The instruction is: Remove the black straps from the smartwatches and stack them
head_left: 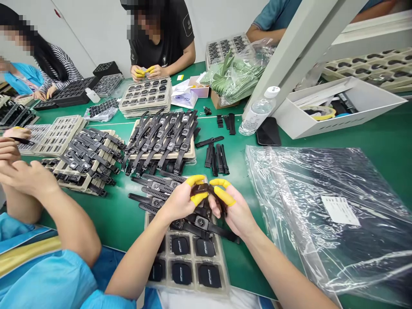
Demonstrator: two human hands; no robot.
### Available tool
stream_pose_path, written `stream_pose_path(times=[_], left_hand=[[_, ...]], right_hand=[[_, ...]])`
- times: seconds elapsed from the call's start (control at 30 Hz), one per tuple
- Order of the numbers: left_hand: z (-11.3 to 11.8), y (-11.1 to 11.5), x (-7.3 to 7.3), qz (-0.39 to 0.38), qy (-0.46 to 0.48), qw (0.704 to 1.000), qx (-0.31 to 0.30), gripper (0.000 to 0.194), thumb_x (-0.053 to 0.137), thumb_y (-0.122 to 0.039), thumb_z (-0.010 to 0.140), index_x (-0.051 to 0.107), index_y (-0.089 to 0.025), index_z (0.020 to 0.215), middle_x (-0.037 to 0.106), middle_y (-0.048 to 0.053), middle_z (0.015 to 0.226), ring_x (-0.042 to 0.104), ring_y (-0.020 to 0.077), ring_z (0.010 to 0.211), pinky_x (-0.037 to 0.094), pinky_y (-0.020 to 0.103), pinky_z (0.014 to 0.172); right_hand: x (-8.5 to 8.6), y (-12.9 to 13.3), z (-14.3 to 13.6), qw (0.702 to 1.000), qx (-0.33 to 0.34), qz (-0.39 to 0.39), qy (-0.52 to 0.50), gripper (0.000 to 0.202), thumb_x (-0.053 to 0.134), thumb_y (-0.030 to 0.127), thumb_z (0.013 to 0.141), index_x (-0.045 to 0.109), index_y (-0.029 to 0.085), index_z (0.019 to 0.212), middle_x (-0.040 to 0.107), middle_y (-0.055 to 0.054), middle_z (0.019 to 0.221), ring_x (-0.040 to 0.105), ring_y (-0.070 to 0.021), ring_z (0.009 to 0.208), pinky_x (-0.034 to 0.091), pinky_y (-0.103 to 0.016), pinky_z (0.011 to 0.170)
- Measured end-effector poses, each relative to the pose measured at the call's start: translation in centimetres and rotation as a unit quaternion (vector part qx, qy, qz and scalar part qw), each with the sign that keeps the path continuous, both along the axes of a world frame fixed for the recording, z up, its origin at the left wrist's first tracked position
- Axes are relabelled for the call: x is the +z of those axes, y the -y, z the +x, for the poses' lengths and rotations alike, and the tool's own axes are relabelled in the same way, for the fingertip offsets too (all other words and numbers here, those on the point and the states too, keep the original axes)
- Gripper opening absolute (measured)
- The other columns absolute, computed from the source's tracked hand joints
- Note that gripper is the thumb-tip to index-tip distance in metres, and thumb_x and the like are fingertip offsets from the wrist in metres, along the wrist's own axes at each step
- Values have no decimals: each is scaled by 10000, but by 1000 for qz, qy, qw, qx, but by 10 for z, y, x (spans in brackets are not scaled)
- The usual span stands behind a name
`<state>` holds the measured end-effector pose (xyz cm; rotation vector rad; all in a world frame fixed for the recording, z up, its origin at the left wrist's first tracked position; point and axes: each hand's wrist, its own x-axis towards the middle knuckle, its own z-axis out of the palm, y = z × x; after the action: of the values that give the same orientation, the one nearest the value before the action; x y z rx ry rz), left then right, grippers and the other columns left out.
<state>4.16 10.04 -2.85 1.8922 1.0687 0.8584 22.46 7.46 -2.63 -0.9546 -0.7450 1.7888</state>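
Note:
Between my two hands, above a tray, is a black smartwatch (201,188), partly hidden by the fingers. My left hand (182,198) pinches its left side, with yellow finger cots on the thumb and a fingertip. My right hand (232,206) closes on the other end, where a strap seems to be; it has yellow cots too. Below lies the beige tray (188,257), its near compartments holding black square watch pieces (180,246) with pale lettering. Strapped watches (201,222) lie face down across its far part.
Loose black straps (216,159) lie beyond my hands, near trays stacked with watches (161,143). At right are a plastic-wrapped dark stack (322,206), a water bottle (260,111), a phone (268,131) and a white box (341,116). A co-worker's arm (64,210) is close at left.

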Motion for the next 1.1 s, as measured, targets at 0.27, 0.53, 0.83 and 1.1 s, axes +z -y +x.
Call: stream_pose_path(times=[0.27,0.53,0.83,1.1], left_hand=[[9,0,5,-34,180,980,73,277,739,-445,917,688,-190,1011,693,89,1045,683,206,921,591,346,813],[9,-2,1,-115,314,924,184,411,788,-539,858,608,-192,984,751,47,972,639,101,613,562,232,557],[-2,-11,0,-86,365,885,277,479,812,-535,841,501,-219,1021,766,62,1051,687,114,610,525,198,467],[-7,-17,6,-74,394,858,321,519,856,-527,783,511,-221,1022,777,59,1019,711,137,671,506,193,470]], right_hand=[[-3,2,-2,990,118,-44,-62,431,622,591,961,494,219,785,443,64,580,349,-79,434,281,-224,430],[-4,-1,4,979,185,-71,-52,348,645,546,941,579,204,951,386,90,561,147,-67,452,127,-199,412],[-1,-2,8,968,247,-51,-13,383,559,561,985,600,184,936,348,97,583,101,-53,469,63,-190,415],[4,-4,9,972,228,-51,6,402,617,598,929,554,204,884,339,105,547,122,-53,453,73,-191,403]])
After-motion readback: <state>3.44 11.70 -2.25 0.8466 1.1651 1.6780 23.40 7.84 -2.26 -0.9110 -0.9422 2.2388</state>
